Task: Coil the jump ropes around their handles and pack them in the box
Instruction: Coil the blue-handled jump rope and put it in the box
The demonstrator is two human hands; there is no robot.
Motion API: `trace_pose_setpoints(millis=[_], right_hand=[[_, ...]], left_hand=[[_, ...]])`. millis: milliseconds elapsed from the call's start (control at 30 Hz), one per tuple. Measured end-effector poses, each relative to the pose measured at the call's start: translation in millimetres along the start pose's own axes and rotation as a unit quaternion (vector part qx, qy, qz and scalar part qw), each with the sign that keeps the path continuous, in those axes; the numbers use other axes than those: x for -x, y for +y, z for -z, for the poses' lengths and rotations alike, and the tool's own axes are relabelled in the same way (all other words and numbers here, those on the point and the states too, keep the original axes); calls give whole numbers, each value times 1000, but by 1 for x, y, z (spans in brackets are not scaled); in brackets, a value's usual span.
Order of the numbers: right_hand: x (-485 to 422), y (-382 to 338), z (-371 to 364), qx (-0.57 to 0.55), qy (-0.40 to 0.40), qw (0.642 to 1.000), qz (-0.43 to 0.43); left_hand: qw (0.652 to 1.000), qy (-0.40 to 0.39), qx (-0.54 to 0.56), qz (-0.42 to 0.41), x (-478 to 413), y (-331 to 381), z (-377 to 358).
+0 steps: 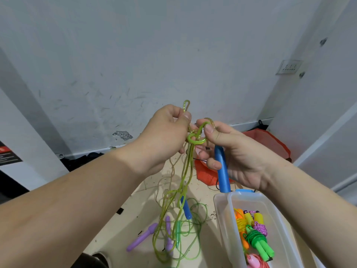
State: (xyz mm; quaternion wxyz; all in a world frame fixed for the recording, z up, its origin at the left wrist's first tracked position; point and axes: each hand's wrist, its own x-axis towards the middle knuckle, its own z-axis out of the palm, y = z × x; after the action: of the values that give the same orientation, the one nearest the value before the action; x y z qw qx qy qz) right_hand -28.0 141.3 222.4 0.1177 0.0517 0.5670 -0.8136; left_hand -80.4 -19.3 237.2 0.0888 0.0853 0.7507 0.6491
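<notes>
Floor [123, 219]: pale beige, littered with small dark specks and scraps

Wall [135, 55]: grey-white, scuffed, with a chipped patch [123, 135] low down; a socket plate [289, 67] is on the right-hand wall

Orange-red bag [270, 142]: slumped on the floor in the far corner

Yellow-green jump rope [185, 171]: held up in mid-air in front of the person, knotted into small loops between the hands, with the slack trailing to the floor

Left hand [166, 132]: thumb and finger pinch a loop of this rope

Right hand [231, 151]: fingers curl round one blue handle [222, 167], thumb pressed on a rope loop

Second blue handle [186, 208]: dangling low in the strands

Purple handles [142, 237]: lying on the floor, tangled with a loose green rope [201, 223]

Clear plastic box [222, 229]: on the floor under the right forearm, with a blue latch [244, 190]; it holds coiled ropes, among them one with green handles [262, 246], one with yellow handles [251, 219] and a pink one
</notes>
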Motion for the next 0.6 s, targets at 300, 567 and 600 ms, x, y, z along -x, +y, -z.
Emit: trace_pose_setpoints(millis=[300,567,600], right_hand=[[1,-6,7,70,22,997,-3],[11,-10,4,-3,-56,994,-96],[11,-10,2,1,-64,993,-102]], left_hand=[[997,-56,-25,-54,1,-1,5],[993,-85,-33,-70,3,-3,6],[992,-92,-39,-78,3,-4,4]])
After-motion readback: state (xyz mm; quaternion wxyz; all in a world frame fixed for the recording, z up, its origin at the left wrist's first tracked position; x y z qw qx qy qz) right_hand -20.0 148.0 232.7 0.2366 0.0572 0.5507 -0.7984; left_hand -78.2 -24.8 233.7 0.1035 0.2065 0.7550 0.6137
